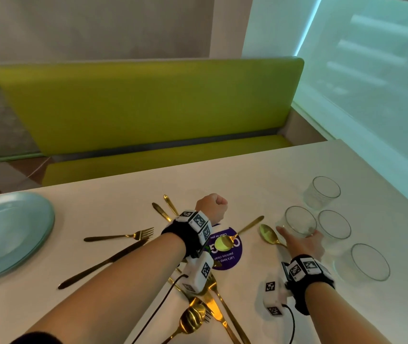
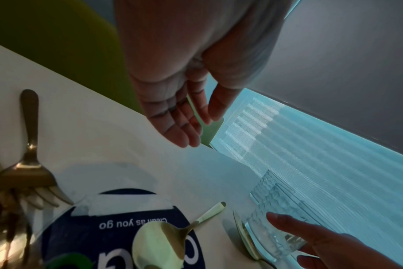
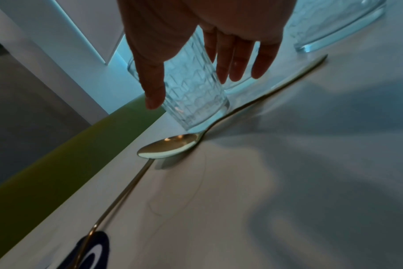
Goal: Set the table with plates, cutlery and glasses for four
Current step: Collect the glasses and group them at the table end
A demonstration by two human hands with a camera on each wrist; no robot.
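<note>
Several clear ribbed glasses stand at the table's right; the nearest-left glass (image 1: 297, 217) (image 3: 196, 102) (image 2: 267, 205) sits between the thumb and straight fingers of my right hand (image 1: 297, 234) (image 3: 193, 89) (image 2: 285, 236), which are spread to either side of it, not closed round it. My left hand (image 1: 219, 202) (image 2: 196, 131) hovers over the table's middle with loosely curled fingers, holding nothing. Gold cutlery lies scattered: a spoon (image 1: 268, 234) (image 3: 168, 147) against that glass's base, another spoon (image 1: 223, 243) (image 2: 159, 242), a fork (image 1: 123, 236) and a knife (image 1: 103, 263). Pale blue plates (image 1: 9, 232) are stacked at the left.
More gold forks, knives and a spoon are piled near the front edge (image 1: 208, 306) under my left forearm. A round purple sticker (image 1: 227, 256) marks the white table (image 1: 260, 175). A green bench (image 1: 148, 108) runs along the far side; a blind-covered window (image 1: 372, 70) borders the right.
</note>
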